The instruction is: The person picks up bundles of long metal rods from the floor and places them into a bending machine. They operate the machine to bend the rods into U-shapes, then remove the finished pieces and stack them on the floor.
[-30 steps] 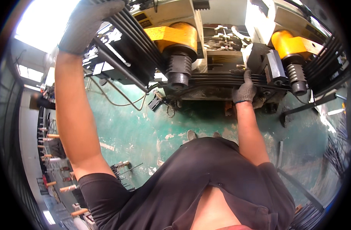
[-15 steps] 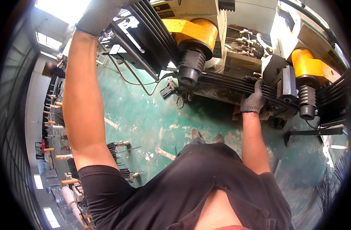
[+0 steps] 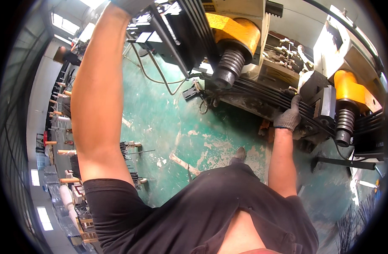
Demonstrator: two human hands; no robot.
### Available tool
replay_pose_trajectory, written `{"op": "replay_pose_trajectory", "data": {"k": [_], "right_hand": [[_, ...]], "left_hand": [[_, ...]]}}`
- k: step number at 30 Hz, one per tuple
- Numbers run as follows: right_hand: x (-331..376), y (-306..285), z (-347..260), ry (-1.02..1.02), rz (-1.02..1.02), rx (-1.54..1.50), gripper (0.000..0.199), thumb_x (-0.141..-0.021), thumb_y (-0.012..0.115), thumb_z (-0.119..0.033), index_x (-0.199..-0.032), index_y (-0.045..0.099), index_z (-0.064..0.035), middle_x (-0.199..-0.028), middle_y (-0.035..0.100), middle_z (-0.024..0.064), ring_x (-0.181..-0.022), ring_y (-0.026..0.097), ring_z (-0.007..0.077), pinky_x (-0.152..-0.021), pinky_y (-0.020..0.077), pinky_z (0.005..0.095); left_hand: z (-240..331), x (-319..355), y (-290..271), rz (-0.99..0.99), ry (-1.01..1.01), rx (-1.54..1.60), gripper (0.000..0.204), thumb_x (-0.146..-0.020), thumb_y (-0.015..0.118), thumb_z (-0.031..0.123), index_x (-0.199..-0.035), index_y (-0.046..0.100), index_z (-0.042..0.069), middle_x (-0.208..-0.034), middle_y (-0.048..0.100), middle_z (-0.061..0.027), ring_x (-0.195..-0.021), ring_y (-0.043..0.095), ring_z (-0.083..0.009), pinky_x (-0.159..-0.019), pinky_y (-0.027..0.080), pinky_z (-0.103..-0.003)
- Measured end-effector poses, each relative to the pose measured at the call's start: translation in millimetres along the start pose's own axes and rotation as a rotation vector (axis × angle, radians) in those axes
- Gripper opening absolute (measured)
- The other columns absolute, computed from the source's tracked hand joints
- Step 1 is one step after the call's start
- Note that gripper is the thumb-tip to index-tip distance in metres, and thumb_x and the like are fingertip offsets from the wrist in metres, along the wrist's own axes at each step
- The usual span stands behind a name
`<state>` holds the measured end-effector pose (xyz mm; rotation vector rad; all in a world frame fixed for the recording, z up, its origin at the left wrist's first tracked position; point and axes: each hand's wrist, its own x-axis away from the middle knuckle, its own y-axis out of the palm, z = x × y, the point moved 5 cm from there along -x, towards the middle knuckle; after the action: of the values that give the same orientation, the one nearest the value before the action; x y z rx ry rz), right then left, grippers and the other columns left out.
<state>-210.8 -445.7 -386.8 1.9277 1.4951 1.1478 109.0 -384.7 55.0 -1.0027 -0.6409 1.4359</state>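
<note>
My right hand (image 3: 289, 117), in a grey knit glove, grips a row of long black rods (image 3: 255, 89) lying side by side along the machine. Its thumb points up over the rods, and the fingers are largely hidden. At the upper edge, my left hand (image 3: 133, 5), also gloved, is mostly cut off beside black bars (image 3: 197, 25); what its fingers do is out of sight. Between the hands, a yellow clamp arm (image 3: 240, 36) carries a dark ribbed cylinder (image 3: 230, 67) over the rods. To the right of my right hand sits a metal block (image 3: 325, 103).
A second yellow arm (image 3: 350, 89) with a ribbed cylinder (image 3: 344, 122) stands at the right. Hoses (image 3: 160, 80) hang near a small black pedal-like box (image 3: 190, 93) above the worn green floor (image 3: 160, 127). Racks with thin black rods (image 3: 132, 146) stand left; a person (image 3: 66, 55) is far off.
The view has shifted, so the machine sits further right and slightly lower in the picture. My right hand stays on the rods; my left has gone further out past the upper edge.
</note>
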Motion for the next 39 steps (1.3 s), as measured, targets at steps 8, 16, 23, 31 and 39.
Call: {"op": "replay_pose_trajectory", "data": {"k": [8, 16, 23, 31, 39], "right_hand": [[69.1, -24.3, -14.8, -0.160, -0.134, 0.446, 0.055, -0.112, 0.043, -0.053, -0.116, 0.069, -0.0051, -0.116, 0.073, 0.0091, -0.109, 0.069, 0.0229, -0.098, 0.0562, 0.0382], [178.0, -91.3, -15.8, -0.841, -0.438, 1.426, 0.042, -0.109, 0.057, -0.037, -0.122, 0.064, 0.0029, -0.115, 0.074, 0.0146, -0.106, 0.072, 0.0274, -0.092, 0.0577, 0.0419], [208.8, -53.3, 52.3, 0.032, -0.382, 0.399, 0.028, -0.105, 0.060, -0.029, -0.100, 0.065, -0.0024, -0.089, 0.070, 0.0131, -0.084, 0.068, 0.0293, -0.085, 0.0553, 0.0427], [244.1, 20.3, 187.2, 0.511, -0.841, 0.344, 0.018, -0.106, 0.060, -0.020, -0.091, 0.057, -0.0114, -0.071, 0.041, -0.0023, -0.062, 0.043, 0.0144, -0.061, 0.0405, 0.0316], [525.7, 96.4, 315.6, 0.429, -1.265, 0.838, 0.021, -0.103, 0.072, -0.028, -0.098, 0.068, -0.0075, -0.065, 0.050, -0.0012, -0.053, 0.046, 0.0111, -0.048, 0.0350, 0.0301]], "left_hand": [[-1.2, 91.6, -6.4, 0.337, 0.170, -0.058, 0.012, -0.087, 0.074, 0.012, -0.095, 0.074, 0.003, -0.086, 0.073, -0.0059, -0.079, 0.069, -0.0160, -0.074, 0.058, -0.034], [-7.9, 326.7, 24.6, 0.889, -0.019, 0.725, 0.015, -0.081, 0.079, 0.005, -0.094, 0.074, 0.000, -0.084, 0.076, -0.0109, -0.072, 0.075, -0.0213, -0.070, 0.063, -0.037], [21.0, 610.4, 4.1, 1.490, -0.101, 0.874, 0.021, -0.101, 0.067, 0.016, -0.101, 0.067, -0.004, -0.082, 0.072, -0.0139, -0.074, 0.075, -0.0274, -0.075, 0.064, -0.040], [101.8, 895.8, 103.4, 2.235, -0.516, 0.680, 0.022, -0.102, 0.070, 0.018, -0.090, 0.064, 0.001, -0.070, 0.063, -0.0091, -0.064, 0.066, -0.0231, -0.062, 0.060, -0.040], [269.7, 1041.1, 256.8, 2.957, -0.568, 0.186, 0.016, -0.106, 0.061, 0.015, -0.094, 0.057, 0.004, -0.068, 0.051, -0.0052, -0.059, 0.052, -0.0216, -0.056, 0.047, -0.040]]}}
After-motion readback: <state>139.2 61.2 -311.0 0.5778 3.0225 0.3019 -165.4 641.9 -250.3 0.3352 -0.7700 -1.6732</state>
